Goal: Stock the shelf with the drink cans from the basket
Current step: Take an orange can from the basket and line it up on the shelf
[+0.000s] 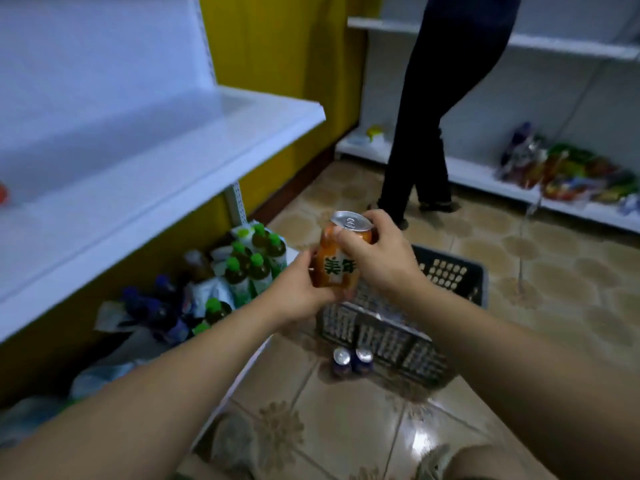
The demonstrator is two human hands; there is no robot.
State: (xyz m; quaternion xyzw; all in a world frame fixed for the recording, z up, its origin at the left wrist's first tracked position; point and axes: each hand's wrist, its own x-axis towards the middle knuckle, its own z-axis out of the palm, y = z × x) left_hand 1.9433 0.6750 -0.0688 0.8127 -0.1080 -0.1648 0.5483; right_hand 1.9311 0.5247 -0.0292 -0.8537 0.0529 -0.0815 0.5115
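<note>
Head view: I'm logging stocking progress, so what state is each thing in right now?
orange can: held roughly upright in both hands, not shelved.
left hand: grips the can's lower part.
right hand: grips the can near its top.
basket: on the floor below the hands.
two blue cans: upright on the floor beside the basket.
shelf: mostly bare.

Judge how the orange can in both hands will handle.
The orange can looks sealed, tab flat, so probably full and weighty. Its smooth metal wall may be slippery; left hand and right hand grip it. On its side, it would likely roll.
</note>
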